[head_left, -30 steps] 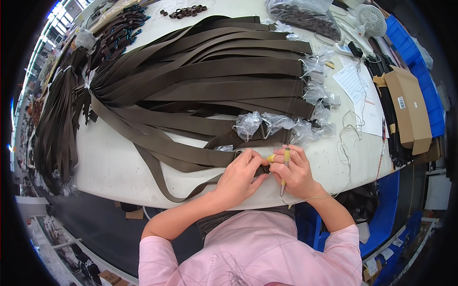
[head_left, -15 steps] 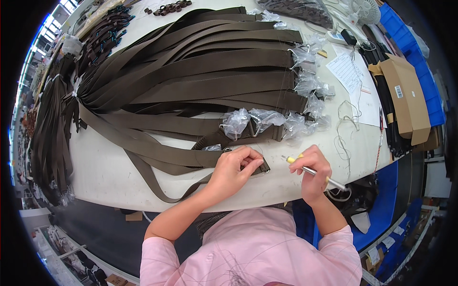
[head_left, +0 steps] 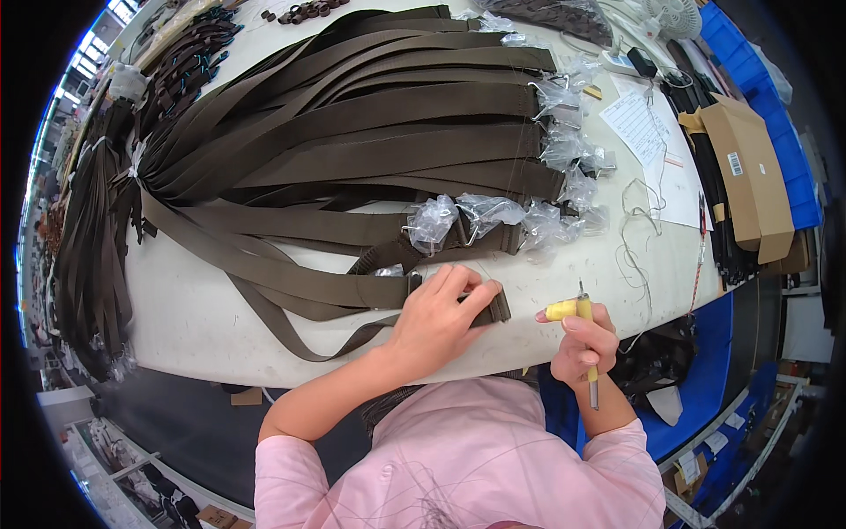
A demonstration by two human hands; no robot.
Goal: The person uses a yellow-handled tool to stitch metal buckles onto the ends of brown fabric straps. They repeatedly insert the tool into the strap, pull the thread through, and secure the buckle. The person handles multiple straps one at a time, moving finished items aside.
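My left hand [head_left: 436, 317] is closed on the end of a dark brown webbing strap [head_left: 499, 305] near the table's front edge. Its fingertips curl over the strap, so part of their grip is hidden. A slim pen-shaped tool [head_left: 593, 392] stands nearly upright in my right hand [head_left: 586, 344], thin metal tip up, with a silver end and a yellow wrapping. Yellow tape [head_left: 561, 310] covers the right index finger, which points left toward the strap end. Tool and strap are apart. Beyond the left hand lies a large bundle of similar straps [head_left: 352, 150], tied at the left.
Metal hardware in clear plastic wraps [head_left: 432, 225] sits at the strap ends. To the right lie loose cord [head_left: 636, 251], paper sheets [head_left: 636, 132] and an open cardboard box [head_left: 747, 176]. A small fan [head_left: 674, 16] stands at the far right, and a blue bin [head_left: 714, 353] is below the table edge.
My right hand has turned the tool from slanted to nearly upright, and the taped index finger now extends left. My left hand has shifted slightly right with the strap end.
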